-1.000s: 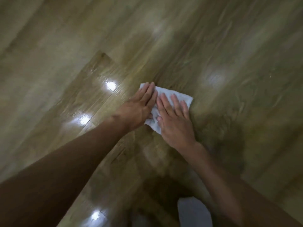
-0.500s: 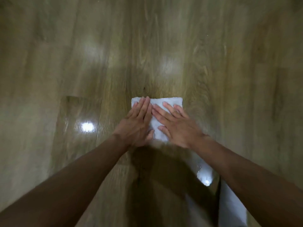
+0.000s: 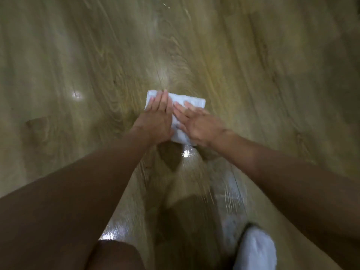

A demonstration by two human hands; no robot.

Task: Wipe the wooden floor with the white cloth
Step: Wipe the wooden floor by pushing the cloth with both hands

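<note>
One white cloth (image 3: pixel 195 101), folded roughly rectangular, lies flat on the floor (image 3: pixel 263 75) under two hands. Left hand (image 3: pixel 155 121) and right hand (image 3: pixel 200 125) side by side, fingers straight, pressing it, not gripping. Its far edge and right corner show beyond the hands; open floor all round them.

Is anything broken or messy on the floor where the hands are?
Nothing looks broken or spilled. The white cloth lies flat under the left hand and right hand. The wooden floor nearer the person has a shiny patch, which fits wiping. Tiny pale specks lie farther ahead, too small to identify.
</note>
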